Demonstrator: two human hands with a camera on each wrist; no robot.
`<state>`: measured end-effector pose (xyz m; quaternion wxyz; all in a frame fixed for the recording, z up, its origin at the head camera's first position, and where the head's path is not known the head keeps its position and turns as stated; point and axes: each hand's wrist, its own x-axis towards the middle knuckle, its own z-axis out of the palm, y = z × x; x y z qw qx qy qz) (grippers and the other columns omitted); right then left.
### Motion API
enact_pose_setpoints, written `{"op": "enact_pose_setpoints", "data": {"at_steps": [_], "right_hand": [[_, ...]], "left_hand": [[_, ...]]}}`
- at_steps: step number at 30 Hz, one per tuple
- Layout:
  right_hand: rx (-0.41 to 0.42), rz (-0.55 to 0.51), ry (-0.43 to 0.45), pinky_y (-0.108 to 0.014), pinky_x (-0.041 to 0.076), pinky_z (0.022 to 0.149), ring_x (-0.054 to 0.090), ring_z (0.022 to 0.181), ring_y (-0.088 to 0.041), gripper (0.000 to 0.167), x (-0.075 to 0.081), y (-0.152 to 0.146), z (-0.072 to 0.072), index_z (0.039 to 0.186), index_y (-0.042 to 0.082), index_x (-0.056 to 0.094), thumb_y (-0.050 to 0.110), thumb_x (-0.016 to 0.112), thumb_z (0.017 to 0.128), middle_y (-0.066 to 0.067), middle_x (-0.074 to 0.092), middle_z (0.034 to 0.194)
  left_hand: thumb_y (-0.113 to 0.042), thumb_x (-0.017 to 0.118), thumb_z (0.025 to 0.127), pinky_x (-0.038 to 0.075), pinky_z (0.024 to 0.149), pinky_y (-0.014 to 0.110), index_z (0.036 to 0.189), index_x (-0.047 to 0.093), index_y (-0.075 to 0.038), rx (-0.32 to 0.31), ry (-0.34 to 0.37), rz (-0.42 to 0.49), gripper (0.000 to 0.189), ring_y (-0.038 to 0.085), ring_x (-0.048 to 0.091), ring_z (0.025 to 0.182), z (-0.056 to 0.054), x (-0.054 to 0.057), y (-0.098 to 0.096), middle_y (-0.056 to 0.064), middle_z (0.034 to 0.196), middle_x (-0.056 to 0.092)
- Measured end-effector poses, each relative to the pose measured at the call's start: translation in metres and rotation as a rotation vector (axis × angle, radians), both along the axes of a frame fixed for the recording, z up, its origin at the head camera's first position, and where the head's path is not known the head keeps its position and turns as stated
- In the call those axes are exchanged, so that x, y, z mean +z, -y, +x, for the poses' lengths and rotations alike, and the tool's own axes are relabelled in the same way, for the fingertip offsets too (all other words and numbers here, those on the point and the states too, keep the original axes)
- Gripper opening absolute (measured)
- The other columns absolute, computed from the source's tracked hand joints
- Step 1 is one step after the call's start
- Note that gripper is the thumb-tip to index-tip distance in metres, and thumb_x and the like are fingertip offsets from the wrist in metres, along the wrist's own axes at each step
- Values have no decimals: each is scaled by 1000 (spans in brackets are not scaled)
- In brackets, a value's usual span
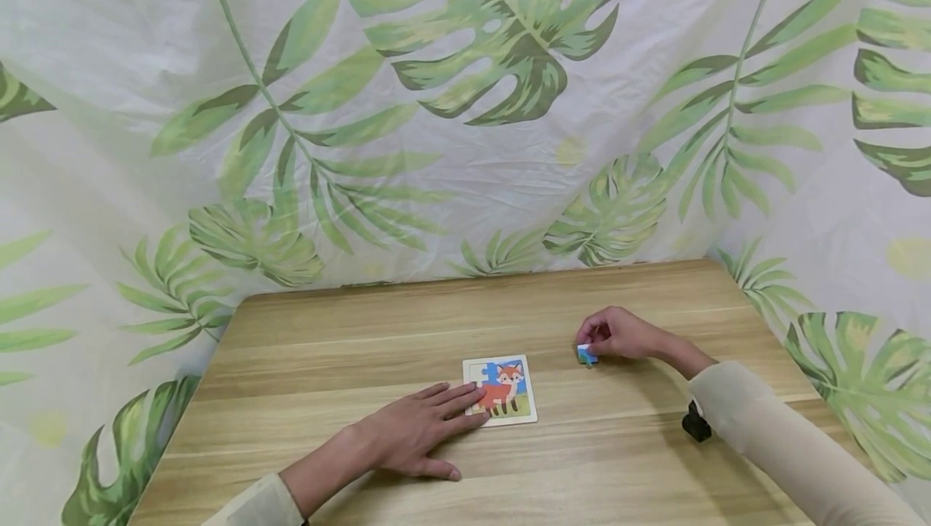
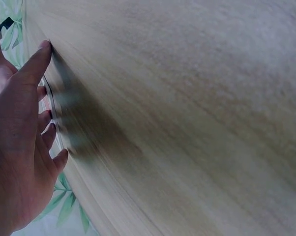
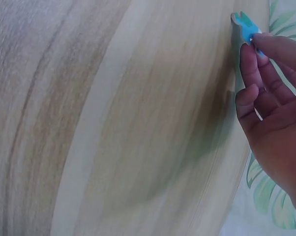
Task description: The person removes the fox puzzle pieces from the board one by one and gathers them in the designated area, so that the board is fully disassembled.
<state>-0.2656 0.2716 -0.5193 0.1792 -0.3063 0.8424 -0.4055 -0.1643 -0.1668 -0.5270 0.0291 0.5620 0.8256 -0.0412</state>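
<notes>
A square fox jigsaw puzzle (image 1: 509, 393) in a pale frame lies on the table, with a bare patch at its upper left. My left hand (image 1: 418, 433) rests flat with fingers spread, its fingertips over the left part of the puzzle. To the right of the puzzle, my right hand (image 1: 618, 334) pinches a blue and green puzzle piece (image 1: 587, 355) between thumb and fingers. In the right wrist view the same piece (image 3: 247, 28) juts past the fingertips, close to the tabletop. The left wrist view shows the left hand (image 2: 27, 118) low along the table surface.
The wood-grain table (image 1: 349, 348) reaches back to a leaf-printed cloth (image 1: 465, 146) that hangs behind it and at both sides. A small black object (image 1: 696, 422) shows beneath the right sleeve (image 1: 764, 429).
</notes>
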Motion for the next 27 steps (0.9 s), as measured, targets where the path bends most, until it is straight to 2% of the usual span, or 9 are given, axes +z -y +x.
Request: {"op": "enact_pose_setpoints", "data": {"at_steps": [6, 17, 27], "right_hand": [[-3, 18, -29, -22, 56, 71, 64, 80, -9, 8, -2, 0, 1, 101, 1, 77, -2, 75, 94, -3, 76, 90], [-46, 73, -58, -23, 54, 71, 63, 78, -8, 10, -5, -2, 1, 99, 9, 79, 0, 78, 92, 4, 74, 90], [-41, 72, -93, -23, 56, 74, 64, 82, -8, 9, -4, 0, 2, 100, 8, 79, 3, 80, 93, 1, 76, 95]], "left_hand": [[-74, 35, 104, 33, 127, 49, 169, 29, -23, 6, 20, -14, 83, 25, 23, 162, 0, 1, 0, 10, 176, 22], [-73, 36, 105, 32, 127, 48, 170, 28, -24, 14, 32, -23, 82, 24, 21, 163, 2, 4, -1, 8, 177, 21], [-73, 36, 105, 30, 128, 47, 170, 28, -23, 14, 39, -22, 82, 24, 21, 163, 1, 4, -1, 9, 177, 20]]}}
